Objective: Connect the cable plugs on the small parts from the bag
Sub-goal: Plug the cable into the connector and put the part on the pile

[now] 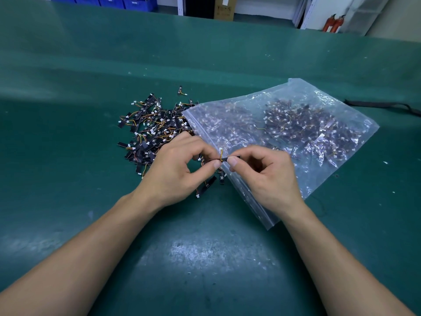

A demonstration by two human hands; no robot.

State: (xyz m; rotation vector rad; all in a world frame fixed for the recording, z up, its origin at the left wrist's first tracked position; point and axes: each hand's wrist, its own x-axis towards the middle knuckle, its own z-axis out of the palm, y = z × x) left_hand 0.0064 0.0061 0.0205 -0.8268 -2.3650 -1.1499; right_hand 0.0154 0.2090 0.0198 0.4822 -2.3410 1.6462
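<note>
A small black part (224, 159) with a thin orange-yellow cable and a white plug is held over the bag's edge. My left hand (180, 169) pinches its cable end between thumb and forefinger. My right hand (266, 174) pinches the black strip end the same way. A clear zip bag (284, 133) full of the same parts lies to the right, its mouth facing left. A loose pile of parts (150, 128) is spread on the green mat left of the bag's mouth. One more part (206, 185) lies just under my left hand.
The green mat (205, 258) covers the whole table. A single part (180, 90) lies apart behind the pile. A black strap (382, 104) lies at the far right. Blue bins, a shelf frame and red extinguishers (333, 23) stand beyond the table's far edge.
</note>
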